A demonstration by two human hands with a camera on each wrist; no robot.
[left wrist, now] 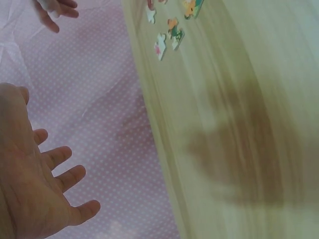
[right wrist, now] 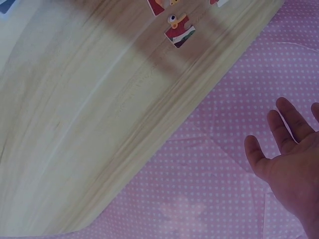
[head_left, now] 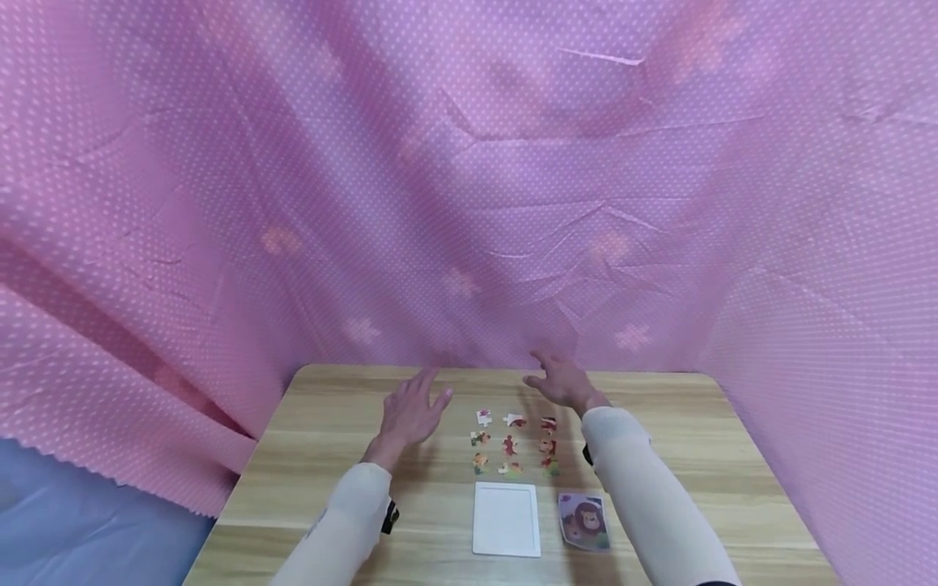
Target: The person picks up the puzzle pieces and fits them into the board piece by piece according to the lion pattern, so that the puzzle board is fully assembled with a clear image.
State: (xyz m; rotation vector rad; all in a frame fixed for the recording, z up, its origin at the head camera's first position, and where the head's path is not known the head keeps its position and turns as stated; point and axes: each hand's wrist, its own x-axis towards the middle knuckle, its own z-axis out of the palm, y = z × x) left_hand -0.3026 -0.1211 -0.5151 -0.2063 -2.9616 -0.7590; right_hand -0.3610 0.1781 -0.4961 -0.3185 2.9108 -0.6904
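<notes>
Both hands are raised over the far part of the wooden table, one on each side of several loose jigsaw pieces laid in rows. My left hand (head_left: 410,413) has its fingers spread and holds nothing; the left wrist view shows the same left hand (left wrist: 37,179) with its palm in sight. My right hand (head_left: 563,382), also empty, hovers beyond the top right puzzle piece (head_left: 549,424). In the right wrist view the right hand's fingers (right wrist: 284,124) are extended. A red centre piece (head_left: 510,444) lies in the middle of the rows.
A white puzzle frame (head_left: 506,519) lies flat nearer me, below the pieces. To its right is a picture card (head_left: 584,521) with a lion, by the right sleeve. A pink dotted cloth (head_left: 469,203) hangs around the wooden table (head_left: 315,423).
</notes>
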